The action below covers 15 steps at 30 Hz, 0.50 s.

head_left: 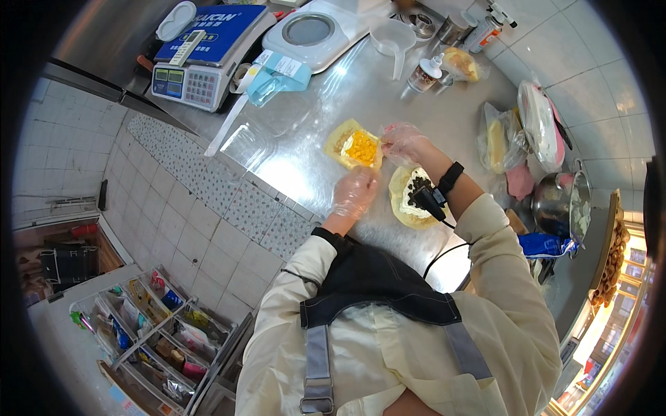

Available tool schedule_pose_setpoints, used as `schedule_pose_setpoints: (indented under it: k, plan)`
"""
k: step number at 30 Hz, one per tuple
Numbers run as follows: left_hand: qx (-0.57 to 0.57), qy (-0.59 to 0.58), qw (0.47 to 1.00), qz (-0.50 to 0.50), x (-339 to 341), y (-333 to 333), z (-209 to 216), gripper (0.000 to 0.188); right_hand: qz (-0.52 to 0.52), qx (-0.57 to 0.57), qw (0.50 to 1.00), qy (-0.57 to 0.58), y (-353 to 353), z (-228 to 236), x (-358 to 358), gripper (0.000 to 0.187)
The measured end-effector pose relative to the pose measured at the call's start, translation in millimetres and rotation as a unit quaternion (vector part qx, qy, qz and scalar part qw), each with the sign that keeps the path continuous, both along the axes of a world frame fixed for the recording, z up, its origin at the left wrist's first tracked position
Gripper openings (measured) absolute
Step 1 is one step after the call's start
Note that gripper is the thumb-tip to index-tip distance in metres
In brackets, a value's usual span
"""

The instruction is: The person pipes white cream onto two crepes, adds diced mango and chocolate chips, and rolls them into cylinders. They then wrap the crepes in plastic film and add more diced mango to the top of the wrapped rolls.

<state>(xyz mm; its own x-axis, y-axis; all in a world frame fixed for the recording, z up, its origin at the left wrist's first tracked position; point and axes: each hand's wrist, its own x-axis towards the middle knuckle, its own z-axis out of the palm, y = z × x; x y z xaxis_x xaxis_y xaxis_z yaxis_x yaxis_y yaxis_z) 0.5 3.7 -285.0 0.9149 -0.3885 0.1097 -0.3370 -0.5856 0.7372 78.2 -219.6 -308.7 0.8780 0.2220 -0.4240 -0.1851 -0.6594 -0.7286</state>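
Observation:
A thin yellow crepe (334,145) lies on the steel table, topped with white cream and a heap of orange-yellow fruit cubes (362,145). My left hand (356,190), in a clear plastic glove, is closed at the crepe's near edge. At its right corner my right hand (405,141), gloved the same way, pinches the edge; its fingertips are partly blurred. Under my right wrist lies a second crepe (411,219) with white cream and dark crumbly bits (418,188). A black device on my wrist partly covers that one.
Digital scales (201,76) stand far left, beside a light blue packet (281,78). A white strainer-like cup (393,38) and a pump bottle (424,73) are at the back. Bagged food (495,142) and a metal bowl (558,204) stand right, along the tiled wall.

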Motion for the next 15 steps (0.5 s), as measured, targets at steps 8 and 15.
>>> schedule_pose_setpoints:
  k: [8,15]
  plan:
    - [-0.05,0.215,0.96,0.17,22,14,12,0.021,-0.117,0.109,0.986,0.048,17,37,1,0.013]
    - [0.079,-0.133,0.986,-0.059,-2,23,13,0.044,0.157,-0.141,0.96,-0.187,7,72,-20,0.023]
